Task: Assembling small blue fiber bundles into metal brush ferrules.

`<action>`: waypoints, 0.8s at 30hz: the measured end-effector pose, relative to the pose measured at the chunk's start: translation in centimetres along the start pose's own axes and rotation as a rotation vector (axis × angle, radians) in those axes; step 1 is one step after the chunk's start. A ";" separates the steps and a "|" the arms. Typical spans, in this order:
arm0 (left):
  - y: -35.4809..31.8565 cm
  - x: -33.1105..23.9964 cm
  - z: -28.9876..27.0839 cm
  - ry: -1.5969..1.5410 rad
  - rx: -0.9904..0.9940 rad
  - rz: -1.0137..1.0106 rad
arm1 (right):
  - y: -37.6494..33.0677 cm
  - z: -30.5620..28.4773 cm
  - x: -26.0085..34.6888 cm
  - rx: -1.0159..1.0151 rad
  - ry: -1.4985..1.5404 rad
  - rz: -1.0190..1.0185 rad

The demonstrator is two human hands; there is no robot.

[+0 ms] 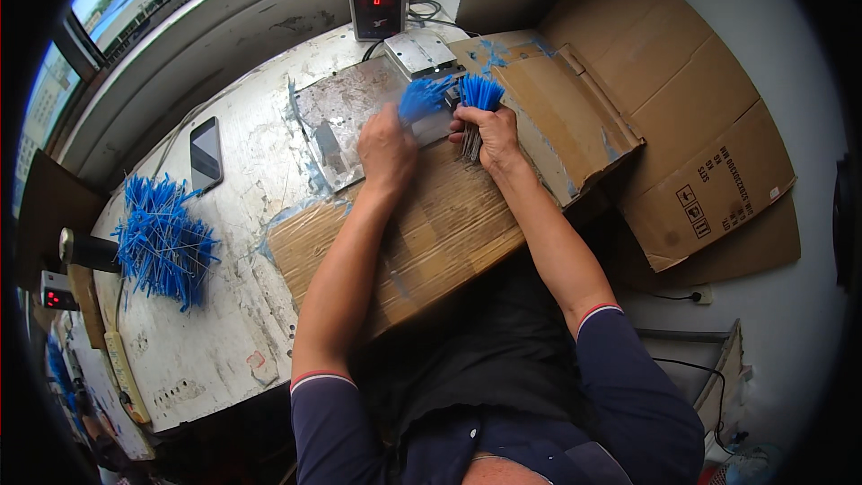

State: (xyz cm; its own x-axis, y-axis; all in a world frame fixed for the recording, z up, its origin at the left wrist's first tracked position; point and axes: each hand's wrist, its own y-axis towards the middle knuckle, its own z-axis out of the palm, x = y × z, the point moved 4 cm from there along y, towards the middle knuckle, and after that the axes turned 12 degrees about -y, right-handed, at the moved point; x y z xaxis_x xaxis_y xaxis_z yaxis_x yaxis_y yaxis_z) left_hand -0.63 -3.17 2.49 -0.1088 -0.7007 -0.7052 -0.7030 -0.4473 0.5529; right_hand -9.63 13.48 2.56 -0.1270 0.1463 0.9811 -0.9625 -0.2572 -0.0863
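Note:
My right hand (496,136) is closed around an upright bundle of thin silvery rods with blue ends (480,92); the bare rod ends stick out below the fingers. Just left of it, my left hand (388,148) is blurred by motion, its fingers curled at a second bundle of blue-ended rods (422,99). That bundle leans toward the one on the right, and its lower part is hidden by the hand. Both hands are over the cardboard-covered front of the table, near a worn metal plate (346,94). A loose heap of the same blue-ended rods (166,238) lies at the left.
Behind the hands stand a metal block (419,51) and a white box with a red digital display (379,0). A phone (206,154) and a dark cylinder (90,251) lie at the left. An opened cardboard box (575,117) flanks the right side.

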 end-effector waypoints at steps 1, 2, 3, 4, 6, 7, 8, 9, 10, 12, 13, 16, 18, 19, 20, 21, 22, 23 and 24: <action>0.0 0.2 -0.1 -0.019 -0.028 0.006 | -0.1 0.0 -0.1 0.002 0.001 0.001; -0.1 0.2 -0.1 -0.020 -0.027 0.006 | -0.2 -0.1 -0.1 -0.004 -0.017 0.011; -0.1 0.2 0.0 -0.020 -0.023 0.001 | -0.3 -0.2 -0.1 -0.009 -0.034 0.020; -0.1 0.2 0.0 -0.021 -0.020 -0.003 | -0.5 -0.2 -0.1 -0.009 -0.034 0.021; -0.1 -0.3 0.0 -0.016 -0.009 0.000 | -0.7 -0.7 0.0 -0.036 -0.076 -0.006; 0.0 -0.6 0.1 -0.009 0.000 0.002 | -0.6 -0.9 0.0 -0.038 -0.076 -0.007; 0.0 -0.5 0.0 -0.008 0.000 0.002 | -0.5 -1.0 -0.2 -0.017 -0.066 0.015; 0.0 -0.3 0.0 0.001 0.007 -0.006 | -0.5 -1.1 -0.4 0.003 -0.056 0.036; 0.0 -0.1 0.1 0.010 0.015 -0.013 | -0.5 -1.3 -0.4 0.003 -0.056 0.036; -0.1 0.2 0.2 0.029 0.010 -0.006 | -0.7 -1.2 -0.2 0.037 -0.018 0.029; -0.1 0.3 0.2 0.047 0.006 0.002 | -0.8 -1.1 -0.2 0.038 -0.017 0.029; -0.1 -0.2 0.4 0.059 0.016 0.061 | -0.9 -1.5 -0.3 0.038 -0.042 0.026; -0.2 0.2 0.4 0.091 0.008 0.044 | -1.0 -1.0 -0.2 0.022 -0.164 0.034; -0.2 0.5 0.3 0.123 -0.001 0.027 | -1.0 -0.7 -0.1 0.024 -0.163 0.034; -0.1 0.1 0.3 0.118 0.001 0.028 | -1.2 -0.6 0.2 0.005 -0.193 0.027; 0.0 -0.1 0.1 0.083 -0.026 -0.007 | -1.3 -0.4 0.4 -0.013 -0.223 0.021; 0.0 -0.3 -0.1 0.048 -0.053 -0.042 | -1.2 -0.3 0.5 -0.017 -0.224 0.020; 0.1 -0.3 -0.2 0.047 -0.053 -0.040 | -0.9 -0.3 0.5 -0.037 -0.250 0.019; 0.1 -0.2 -0.3 0.014 -0.054 -0.098 | -0.6 -0.2 0.5 -0.057 -0.276 0.018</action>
State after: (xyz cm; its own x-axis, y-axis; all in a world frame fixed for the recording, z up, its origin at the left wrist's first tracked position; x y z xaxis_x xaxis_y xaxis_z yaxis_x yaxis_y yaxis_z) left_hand -0.48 -3.29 2.80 -0.0311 -0.6599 -0.7507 -0.6708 -0.5431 0.5052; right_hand -9.22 13.94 3.10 -0.0822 -0.1253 0.9887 -0.9735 -0.2023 -0.1065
